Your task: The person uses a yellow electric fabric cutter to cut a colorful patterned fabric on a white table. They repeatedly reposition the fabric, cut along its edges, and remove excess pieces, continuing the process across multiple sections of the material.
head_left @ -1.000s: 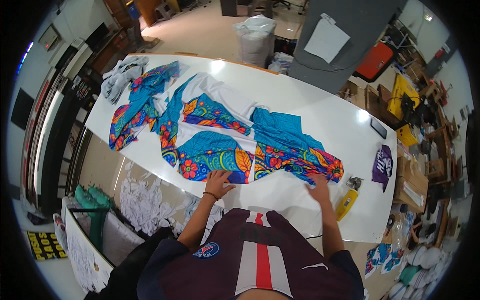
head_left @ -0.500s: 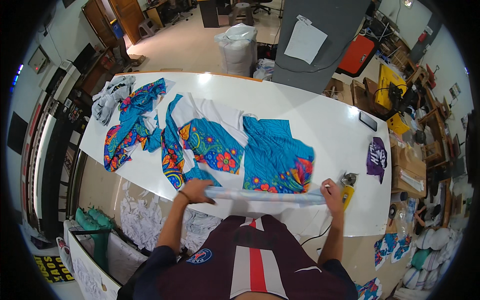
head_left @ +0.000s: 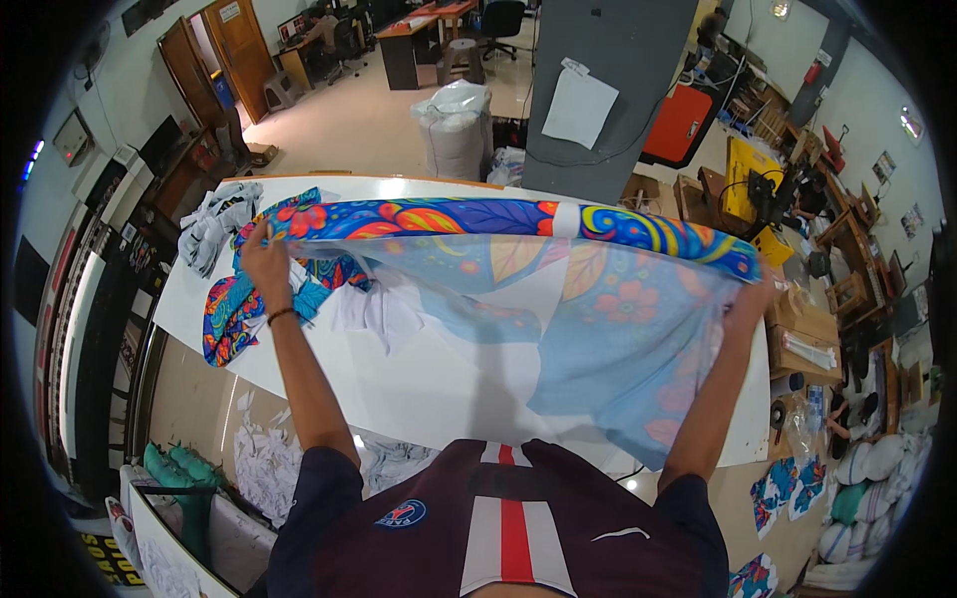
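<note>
While its far edge is held up at both ends, one printed cloth (head_left: pixel 618 299) hangs spread above the white table (head_left: pixel 399 394).

Far edge: bright floral band (head_left: pixel 419 217), broken by a white strip (head_left: pixel 565 220); paler reverse on the near side, loose folds toward the near right. Left hand (head_left: pixel 265 263): fingers closed on the band's left end. Right hand (head_left: pixel 746 304): grasping the right end — blurred, exact fingertip placement not legible. Handling, as judged: light, soft, limp, perhaps slightly slippery; hardly fragile, though prone to crease and sag mid-span. Best hold: the two far corners, evenly taut. Adjoining, on the table's left: crumpled floral pieces (head_left: pixel 225 317) near the left hand — grey fabric heap (head_left: pixel 204 231) farther left.
</note>
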### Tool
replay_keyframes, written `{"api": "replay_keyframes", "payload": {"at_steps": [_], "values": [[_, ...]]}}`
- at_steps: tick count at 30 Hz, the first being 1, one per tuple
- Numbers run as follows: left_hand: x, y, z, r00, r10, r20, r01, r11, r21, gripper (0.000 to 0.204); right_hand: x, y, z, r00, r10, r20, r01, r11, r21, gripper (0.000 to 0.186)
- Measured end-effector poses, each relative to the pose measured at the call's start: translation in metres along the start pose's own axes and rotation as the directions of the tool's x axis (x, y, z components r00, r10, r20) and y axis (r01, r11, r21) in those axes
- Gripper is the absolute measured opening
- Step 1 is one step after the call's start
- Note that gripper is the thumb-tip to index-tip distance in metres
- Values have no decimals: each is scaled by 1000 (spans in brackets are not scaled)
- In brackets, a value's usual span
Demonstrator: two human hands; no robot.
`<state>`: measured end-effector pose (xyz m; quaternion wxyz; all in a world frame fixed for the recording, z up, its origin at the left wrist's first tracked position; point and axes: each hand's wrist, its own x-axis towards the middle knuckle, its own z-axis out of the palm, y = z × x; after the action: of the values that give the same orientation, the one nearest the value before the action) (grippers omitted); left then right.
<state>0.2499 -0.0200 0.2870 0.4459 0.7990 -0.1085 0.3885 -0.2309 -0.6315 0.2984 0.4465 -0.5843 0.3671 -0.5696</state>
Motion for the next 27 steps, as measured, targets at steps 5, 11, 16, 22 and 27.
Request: {"api": "replay_keyframes", "payload": {"at_steps": [5,11,16,22,27], "values": [[14,8,89,709,-235,665,695,390,-604,47,5,2,66,784,390,484,-507,851,136,34],[120,70,56,938,-98,333,347,209,-914,52,34,-73,60,823,-39,566,-269,851,450,39],[79,88,-44,986,153,66,-70,740,-669,55,4,-106,-7,842,-322,434,454,856,-247,36],[-93,19,-133,973,-76,217,161,899,-408,54,-51,-30,-79,885,-3,465,126,964,-235,36],[-218,-41,-141,851,-86,518,189,971,-148,48,-84,54,-97,862,-153,483,449,671,-590,51]]}}
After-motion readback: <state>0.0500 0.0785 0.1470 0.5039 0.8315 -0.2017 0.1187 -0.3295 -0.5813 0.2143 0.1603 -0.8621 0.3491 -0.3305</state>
